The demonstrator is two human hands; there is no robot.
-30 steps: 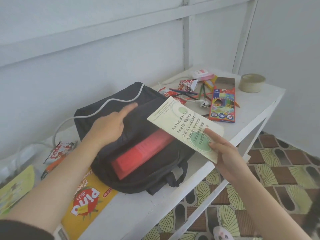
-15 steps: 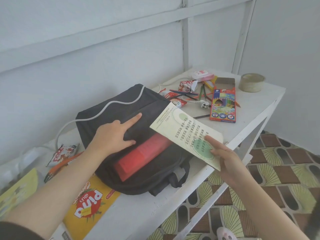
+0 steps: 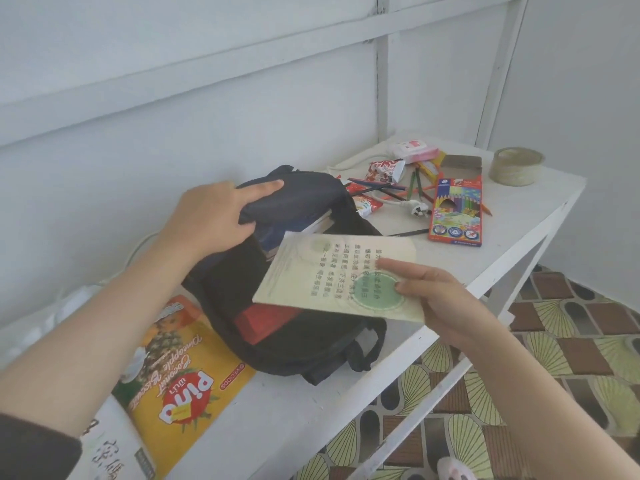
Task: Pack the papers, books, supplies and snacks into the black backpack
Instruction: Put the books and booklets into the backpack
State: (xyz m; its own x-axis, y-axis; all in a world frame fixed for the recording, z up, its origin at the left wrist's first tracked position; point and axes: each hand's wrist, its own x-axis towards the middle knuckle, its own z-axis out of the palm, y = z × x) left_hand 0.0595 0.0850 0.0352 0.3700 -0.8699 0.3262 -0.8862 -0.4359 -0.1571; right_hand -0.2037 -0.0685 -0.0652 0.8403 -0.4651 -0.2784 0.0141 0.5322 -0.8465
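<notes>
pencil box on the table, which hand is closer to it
Right. The right hand, pinching the pale booklet, is in front of the pencil box, on the person's side of it. The left hand grips the backpack flap, well off to the box's left.

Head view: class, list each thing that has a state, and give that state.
black backpack: open, flap held up by left hand.
pale booklet: held by right hand, not yet inside.
red book: inside backpack.
pencil box: flap open, lying flat.
biscuit packet: on table, unpacked.
</notes>
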